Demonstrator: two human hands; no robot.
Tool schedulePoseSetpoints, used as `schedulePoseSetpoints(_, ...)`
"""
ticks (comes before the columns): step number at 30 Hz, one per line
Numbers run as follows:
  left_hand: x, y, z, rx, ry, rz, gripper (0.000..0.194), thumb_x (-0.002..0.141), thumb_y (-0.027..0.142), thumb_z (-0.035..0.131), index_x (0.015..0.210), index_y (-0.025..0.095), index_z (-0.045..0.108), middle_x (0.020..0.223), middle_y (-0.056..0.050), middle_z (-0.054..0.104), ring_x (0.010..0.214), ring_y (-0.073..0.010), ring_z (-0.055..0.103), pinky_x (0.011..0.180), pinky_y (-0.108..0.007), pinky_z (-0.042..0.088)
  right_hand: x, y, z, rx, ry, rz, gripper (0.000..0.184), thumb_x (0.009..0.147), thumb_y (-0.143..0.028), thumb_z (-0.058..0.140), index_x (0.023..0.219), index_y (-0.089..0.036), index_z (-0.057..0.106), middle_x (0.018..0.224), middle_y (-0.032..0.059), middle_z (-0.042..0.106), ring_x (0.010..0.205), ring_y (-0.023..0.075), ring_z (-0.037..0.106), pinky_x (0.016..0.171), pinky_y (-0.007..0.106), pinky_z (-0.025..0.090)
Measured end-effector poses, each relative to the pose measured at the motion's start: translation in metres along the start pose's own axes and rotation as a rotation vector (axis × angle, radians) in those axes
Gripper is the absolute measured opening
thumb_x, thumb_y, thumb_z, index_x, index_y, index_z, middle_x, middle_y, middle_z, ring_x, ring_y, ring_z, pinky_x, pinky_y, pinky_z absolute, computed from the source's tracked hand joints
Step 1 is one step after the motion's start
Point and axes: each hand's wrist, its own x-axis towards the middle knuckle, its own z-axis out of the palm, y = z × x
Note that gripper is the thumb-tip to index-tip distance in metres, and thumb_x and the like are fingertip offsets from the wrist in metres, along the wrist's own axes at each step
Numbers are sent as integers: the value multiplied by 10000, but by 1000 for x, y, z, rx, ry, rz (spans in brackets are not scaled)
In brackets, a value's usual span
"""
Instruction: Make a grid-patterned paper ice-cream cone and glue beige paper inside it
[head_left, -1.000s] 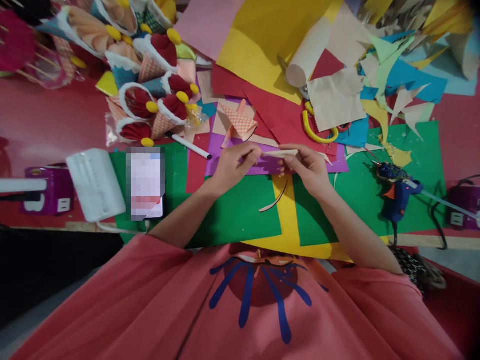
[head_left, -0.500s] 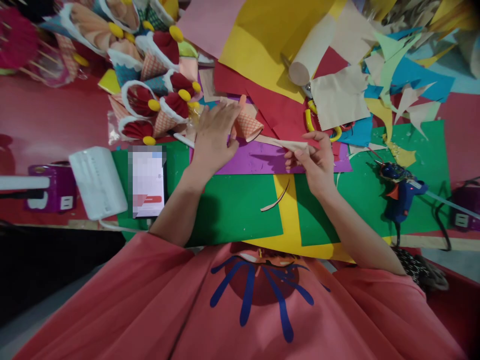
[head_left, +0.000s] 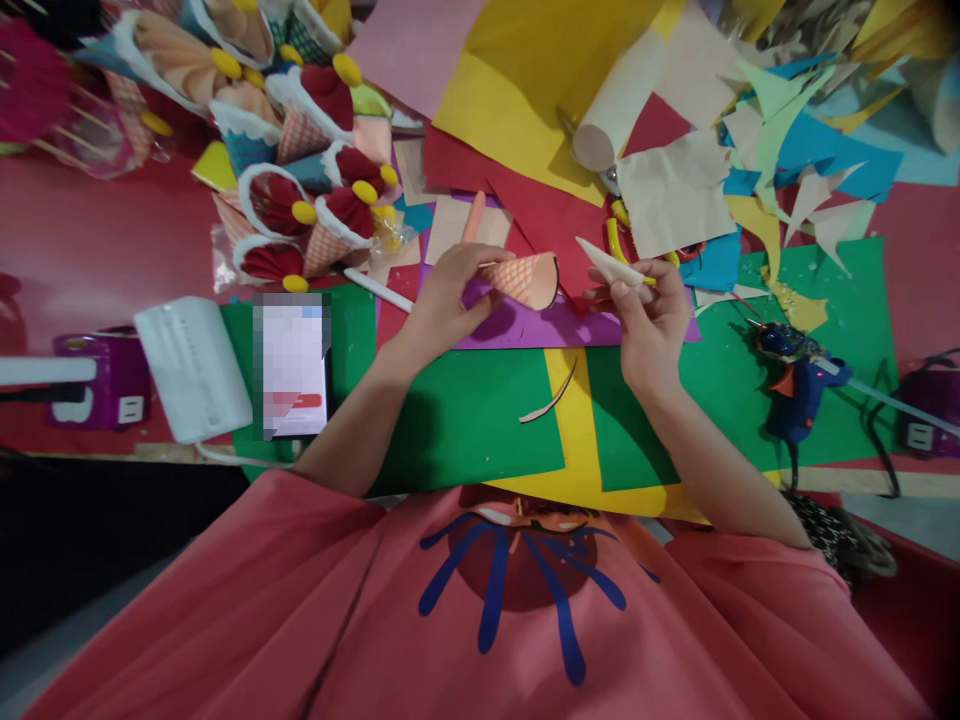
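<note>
My left hand (head_left: 450,300) is closed round the narrow end of an orange-and-cream checked cone (head_left: 534,280). The cone's dark-edged open end faces right. Between the fingers of my right hand (head_left: 651,325) is a cream rolled cone (head_left: 609,262), its point aimed up and left toward the checked one. A small gap separates the two cones. Under them lies a purple sheet (head_left: 517,325). An orange stick (head_left: 475,216) lies just beyond my left hand, and a thin curved cream strip (head_left: 551,398) rests nearer my body.
Finished cones with white trim (head_left: 341,225) crowd the left back. A phone (head_left: 296,360) and white power bank (head_left: 193,370) lie at left. On the green sheet (head_left: 847,300) at right is a blue glue gun (head_left: 806,385). A cream roll (head_left: 600,140) and scraps fill the back.
My left hand has taken hold of the checked cone and brought it nearer, turned toward the right. The cream cone in my right hand has shifted right, its point now raised.
</note>
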Motion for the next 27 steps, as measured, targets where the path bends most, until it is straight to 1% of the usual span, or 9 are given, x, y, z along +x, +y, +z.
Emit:
schedulePoseSetpoints(3,-3,8,2,-215,-19,-49,374,862,488,567,1115,215,533,1117,-98,616,1047,-216,618,918,-364,510,2,3,-3,-23,64,-18,321,884,-553,538,1077,-305,474,936,11,668,896,187,704,772,355,567)
schedulePoseSetpoints(7,-6,12,5,-413,-130,-152,494,799,635,584,1065,224,523,1063,-90,620,997,-204,632,852,-332,533,3,3,-5,-66,118,-103,310,872,-552,561,1043,-298,520,997,25,628,991,208,665,824,385,558)
schedulePoseSetpoints(9,-7,11,6,-480,-160,-162,503,780,643,600,1058,234,508,1040,-85,624,1003,-209,630,867,-340,530,1,0,-4,-127,156,-157,297,868,-549,570,1002,-286,545,969,20,606,977,207,655,833,391,555)
schedulePoseSetpoints(12,-8,9,8,-519,-158,-111,453,783,589,627,1042,246,481,1025,-75,601,1000,-212,620,863,-350,526,-6,-9,-2,-203,182,-231,271,880,-519,569,1002,-278,558,943,22,577,944,197,646,803,372,558)
schedulePoseSetpoints(14,-8,8,9,-514,-149,-82,405,798,524,646,1034,254,458,1018,-60,571,953,-196,614,815,-338,529,-12,-16,0,-217,204,-303,224,870,-451,613,1011,-292,542,923,20,561,867,174,636,735,339,554)
schedulePoseSetpoints(16,-7,8,10,-479,-149,-66,397,796,477,673,1030,258,439,1012,-50,547,907,-180,604,784,-330,528,-16,-22,1,-231,212,-400,186,855,-371,645,971,-313,512,827,3,530,754,156,608,654,318,533)
schedulePoseSetpoints(19,-7,9,13,-381,-132,-47,419,789,486,684,1014,246,424,989,-41,533,870,-173,595,755,-331,524,-19,-26,-1,-363,122,-531,90,876,-334,578,860,-305,495,688,-2,515,654,172,582,595,342,512)
schedulePoseSetpoints(22,-8,9,15,-307,-138,-48,405,809,477,667,1010,230,417,967,-35,526,838,-164,594,714,-313,510,-18,-27,-4,-453,-29,-635,75,886,-271,516,816,-297,525,689,5,594,657,179,610,608,364,520)
schedulePoseSetpoints(27,-8,12,18,-236,-146,-44,354,817,418,671,991,212,442,957,-29,536,840,-150,578,729,-286,486,-17,-25,-2,-496,-98,-777,164,872,-149,538,947,-275,612,815,26,681,737,160,656,605,304,536)
